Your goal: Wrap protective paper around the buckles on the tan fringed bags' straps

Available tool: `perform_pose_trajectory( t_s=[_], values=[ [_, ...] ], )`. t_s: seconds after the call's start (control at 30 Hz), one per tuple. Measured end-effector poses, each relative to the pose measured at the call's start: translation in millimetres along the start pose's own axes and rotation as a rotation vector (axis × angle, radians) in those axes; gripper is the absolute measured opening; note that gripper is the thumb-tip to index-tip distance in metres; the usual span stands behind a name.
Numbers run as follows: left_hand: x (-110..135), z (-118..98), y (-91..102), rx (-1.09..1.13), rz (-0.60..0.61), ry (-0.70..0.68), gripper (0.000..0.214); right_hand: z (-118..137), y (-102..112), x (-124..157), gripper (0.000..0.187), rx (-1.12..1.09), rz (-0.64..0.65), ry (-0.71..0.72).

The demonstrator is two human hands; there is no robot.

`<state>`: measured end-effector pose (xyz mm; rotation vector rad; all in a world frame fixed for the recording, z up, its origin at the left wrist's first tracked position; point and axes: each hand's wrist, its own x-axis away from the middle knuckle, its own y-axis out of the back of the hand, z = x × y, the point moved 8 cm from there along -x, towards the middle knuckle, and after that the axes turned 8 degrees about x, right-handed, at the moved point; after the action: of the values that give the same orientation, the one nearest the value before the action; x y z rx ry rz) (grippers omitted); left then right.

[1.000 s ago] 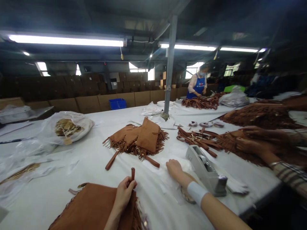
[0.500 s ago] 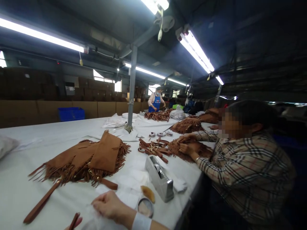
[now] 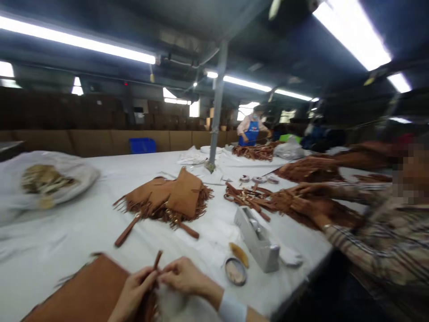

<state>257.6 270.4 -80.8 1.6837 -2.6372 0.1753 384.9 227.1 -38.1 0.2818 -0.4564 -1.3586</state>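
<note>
At the lower middle, my left hand (image 3: 136, 293) is closed around a brown leather strap (image 3: 158, 259), whose end sticks up above the fingers. Close against it, my right hand (image 3: 187, 276) pinches thin white see-through wrapping (image 3: 174, 306) that hangs below the fingers. What lies between the two sets of fingertips is hidden. A brown fringed bag (image 3: 87, 290) lies flat to the left, partly cut off by the lower edge of the view. Farther up, several more fringed bags (image 3: 184, 192) are stacked, with straps reaching toward me.
Right of my hands are a grey tape dispenser (image 3: 258, 241), a round tin (image 3: 235, 271) and a yellowish curved piece (image 3: 238, 254). A co-worker's hands (image 3: 308, 201) rest on brown fringe. A plastic bag (image 3: 83, 179) lies left; a post (image 3: 218, 103) rises from the white table (image 3: 110, 163).
The view has swung left, bringing the plastic bag and the near fringed bag into sight. My left hand has come up with the strap and met my right hand.
</note>
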Motion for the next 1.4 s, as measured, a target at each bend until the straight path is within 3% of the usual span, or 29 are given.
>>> perform_pose_trajectory(
  t_s=[0.1, 0.27, 0.37, 0.53, 0.9, 1.1, 1.3, 1.4],
  values=[
    [6.7, -16.6, 3.1, 0.032, 0.03, -0.058, 0.036, -5.2, -0.4, -4.1, 0.009, -0.102, 0.123, -0.013],
    [-0.4, -15.2, -1.3, 0.159, 0.032, -0.083, 0.034, -7.4, -12.2, -1.1, 0.018, -0.2, 0.261, -0.048],
    [2.6, -16.6, 0.1, 0.148, 0.015, -0.137, 0.036, -14.1, -9.9, -1.3, 0.026, -0.242, 0.15, -0.11],
    [1.7, -13.1, -0.9, 0.16, 0.02, -0.107, 0.047, -35.7, -3.2, -6.6, 0.045, -0.509, -0.078, -0.249],
    [3.2, -20.7, -3.3, 0.382, 0.041, -0.073, 0.035, -37.0, 4.2, -6.4, 0.033, -0.889, -0.284, -0.312],
    [3.4, -20.4, -8.7, 0.136, -0.027, -0.129, 0.038, -45.0, 12.7, -9.8, 0.032, -0.804, -0.449, -0.335],
    [8.0, -30.1, -17.4, -0.174, 0.01, -0.31, 0.039, -44.3, 21.0, -12.9, 0.033, -0.726, -0.538, -0.286],
    [8.2, -31.9, -17.1, -0.219, 0.021, -0.33, 0.036, -46.8, 20.0, -13.8, 0.032, -0.731, -0.562, -0.284]
  ],
)
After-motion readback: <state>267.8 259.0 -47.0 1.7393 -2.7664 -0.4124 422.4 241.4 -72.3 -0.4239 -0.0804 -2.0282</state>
